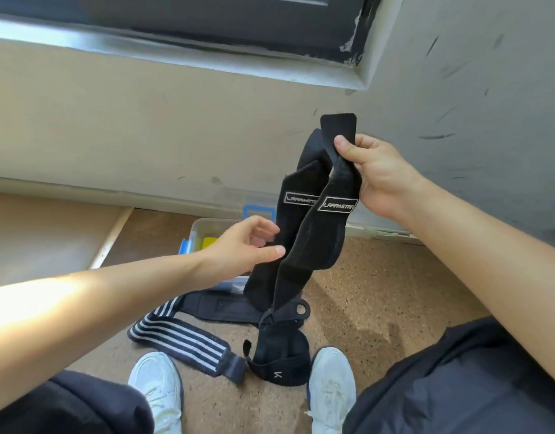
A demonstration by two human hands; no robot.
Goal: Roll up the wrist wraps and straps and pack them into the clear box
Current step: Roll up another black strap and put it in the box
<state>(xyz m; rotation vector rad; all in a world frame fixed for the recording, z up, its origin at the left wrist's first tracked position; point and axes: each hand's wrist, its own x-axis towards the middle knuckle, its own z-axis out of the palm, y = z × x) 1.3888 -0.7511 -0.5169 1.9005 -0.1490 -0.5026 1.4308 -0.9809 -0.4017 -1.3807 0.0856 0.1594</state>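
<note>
My right hand (379, 170) pinches the unrolled black straps (304, 227), left hand (248, 242) open at nine o'clock; striped wrap (179, 339) lies loose, clear box (207, 233) barely filled, I judge.

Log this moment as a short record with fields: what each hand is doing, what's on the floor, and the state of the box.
right hand: gripping the upper ends of two black lifting straps, which hang down
left hand: open, fingers at the straps' left edge, not closed on them
floor items: striped wrist wrap unrolled; black wrap lying flat behind it; black strap bundle between the white shoes
clear box: open, blue latches, something yellow inside
packing: nothing rolled yet
</note>
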